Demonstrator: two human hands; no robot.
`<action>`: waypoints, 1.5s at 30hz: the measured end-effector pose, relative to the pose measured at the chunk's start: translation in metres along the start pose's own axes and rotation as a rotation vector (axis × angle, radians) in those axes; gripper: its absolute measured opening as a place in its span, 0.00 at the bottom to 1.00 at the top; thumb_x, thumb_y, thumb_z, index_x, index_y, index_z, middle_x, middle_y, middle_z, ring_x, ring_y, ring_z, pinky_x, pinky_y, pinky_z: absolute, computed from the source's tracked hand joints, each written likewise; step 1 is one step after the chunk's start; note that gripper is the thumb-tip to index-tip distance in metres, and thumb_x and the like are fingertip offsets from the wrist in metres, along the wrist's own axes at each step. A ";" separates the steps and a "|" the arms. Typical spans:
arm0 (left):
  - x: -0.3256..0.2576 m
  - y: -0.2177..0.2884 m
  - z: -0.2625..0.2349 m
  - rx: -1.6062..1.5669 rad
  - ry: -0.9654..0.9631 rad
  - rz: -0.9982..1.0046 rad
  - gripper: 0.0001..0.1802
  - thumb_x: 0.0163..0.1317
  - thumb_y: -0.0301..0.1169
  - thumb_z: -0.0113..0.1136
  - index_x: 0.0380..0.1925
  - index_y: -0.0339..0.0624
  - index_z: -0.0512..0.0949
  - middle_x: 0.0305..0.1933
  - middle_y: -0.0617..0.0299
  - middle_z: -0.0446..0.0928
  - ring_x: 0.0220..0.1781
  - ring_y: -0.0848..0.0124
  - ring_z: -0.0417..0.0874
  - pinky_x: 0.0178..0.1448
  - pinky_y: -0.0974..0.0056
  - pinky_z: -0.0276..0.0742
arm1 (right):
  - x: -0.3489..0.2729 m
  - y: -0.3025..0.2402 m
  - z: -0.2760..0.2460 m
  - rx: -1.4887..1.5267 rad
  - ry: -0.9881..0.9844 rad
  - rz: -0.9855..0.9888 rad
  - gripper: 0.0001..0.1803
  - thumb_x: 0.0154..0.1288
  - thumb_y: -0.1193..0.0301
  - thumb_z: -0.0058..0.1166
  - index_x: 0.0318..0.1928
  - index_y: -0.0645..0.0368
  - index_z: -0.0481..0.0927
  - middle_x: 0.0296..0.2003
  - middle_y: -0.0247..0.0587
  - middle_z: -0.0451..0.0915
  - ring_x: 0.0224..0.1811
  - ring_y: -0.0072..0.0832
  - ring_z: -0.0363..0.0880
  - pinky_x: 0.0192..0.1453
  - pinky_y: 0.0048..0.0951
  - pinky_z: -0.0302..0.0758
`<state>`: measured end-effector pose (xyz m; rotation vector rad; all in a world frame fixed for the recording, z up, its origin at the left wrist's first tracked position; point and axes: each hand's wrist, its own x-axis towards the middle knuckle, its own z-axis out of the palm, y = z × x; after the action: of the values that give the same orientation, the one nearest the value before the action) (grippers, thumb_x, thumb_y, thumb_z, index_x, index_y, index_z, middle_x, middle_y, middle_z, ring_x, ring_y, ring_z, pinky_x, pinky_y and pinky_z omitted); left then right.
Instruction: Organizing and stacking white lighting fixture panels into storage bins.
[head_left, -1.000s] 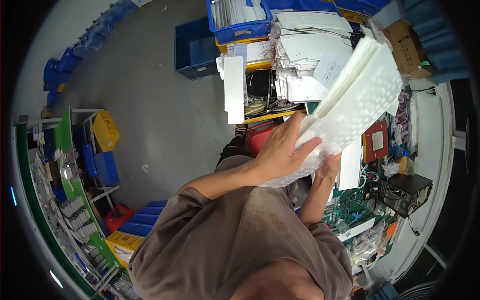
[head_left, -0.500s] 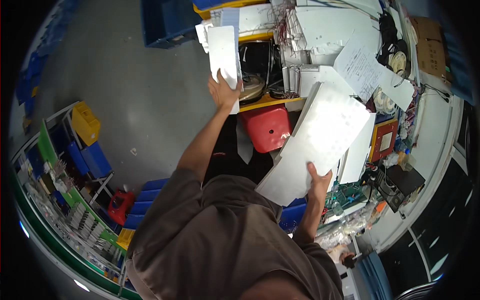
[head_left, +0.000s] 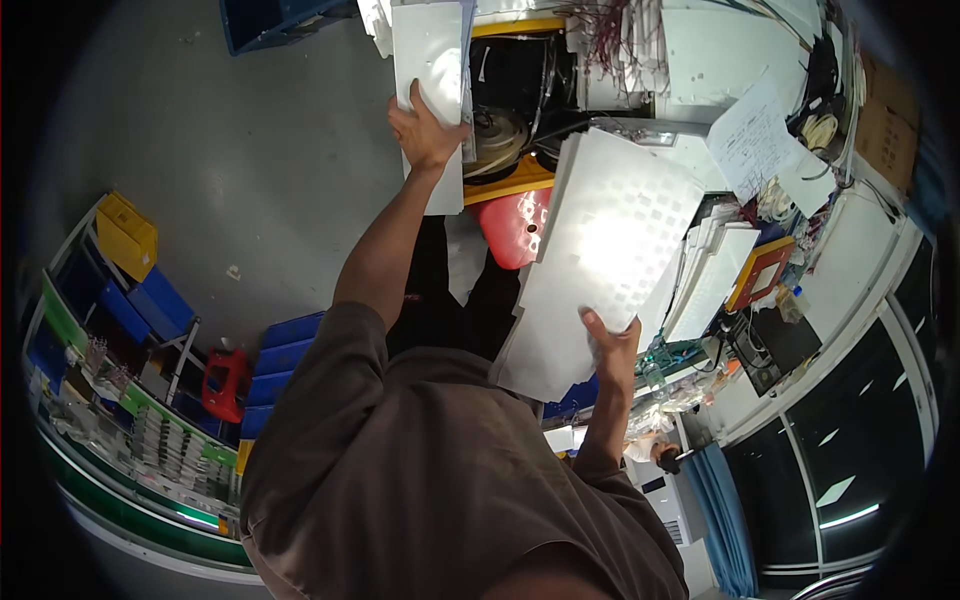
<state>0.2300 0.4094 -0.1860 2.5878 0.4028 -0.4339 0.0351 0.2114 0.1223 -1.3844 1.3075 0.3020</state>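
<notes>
My left hand (head_left: 428,138) lies across a narrow stack of glossy white sheets (head_left: 427,45), with its fingers and thumb around the long edges. My right hand (head_left: 612,355) grips the near right edge of a wider stack of white sheets (head_left: 570,300), its thumb on top and its other fingers hidden beneath. The top sheet of this stack shows rows of pale squares and a bright glare. It is held tilted in front of my body, over part of a red stool (head_left: 515,225).
Coiled cable (head_left: 497,140) and dark items fill a yellow-edged container (head_left: 520,182) beyond the stool. Further right are more white sheets (head_left: 708,285), a written paper (head_left: 750,140) and a red-and-yellow frame (head_left: 760,273). Blue bins (head_left: 287,365) stand to my left.
The view has shifted, so the surroundings appear displaced. Both hands keep their stacks; the wide stack now covers more of the red stool, and the sheets at the right show more.
</notes>
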 end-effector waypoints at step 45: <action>0.063 -0.017 0.049 -0.331 0.534 -0.172 0.42 0.55 0.56 0.67 0.62 0.39 0.70 0.62 0.37 0.66 0.54 0.49 0.75 0.57 0.55 0.73 | 0.026 -0.014 0.058 0.063 -0.081 0.022 0.18 0.58 0.78 0.66 0.50 0.70 0.80 0.39 0.45 0.85 0.34 0.29 0.83 0.42 0.25 0.78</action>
<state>0.2695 0.4120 -0.2569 2.3180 0.8065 0.2660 0.0829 0.2417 0.0909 -1.2933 1.2553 0.3262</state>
